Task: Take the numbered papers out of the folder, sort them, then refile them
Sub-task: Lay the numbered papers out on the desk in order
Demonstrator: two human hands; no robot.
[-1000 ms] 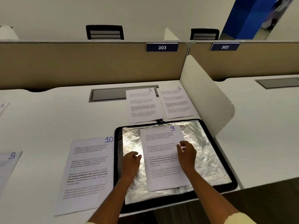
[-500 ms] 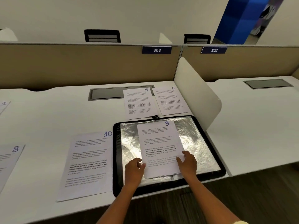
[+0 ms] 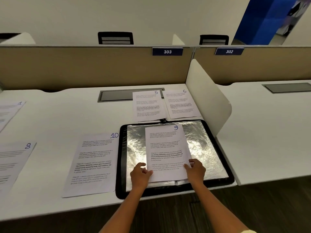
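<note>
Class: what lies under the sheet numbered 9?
Sheet 9 lies on the folder's silver lining. White edges of something papery peek out below its bottom edge; their numbers are covered.

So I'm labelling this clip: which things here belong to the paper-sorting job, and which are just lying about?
In the job: folder; sheet 9, held by left hand and right hand; sheets 10, 8, 5, 6, 1.

Lying about: desk signs 303 and 302; chair backs; divider.
</note>
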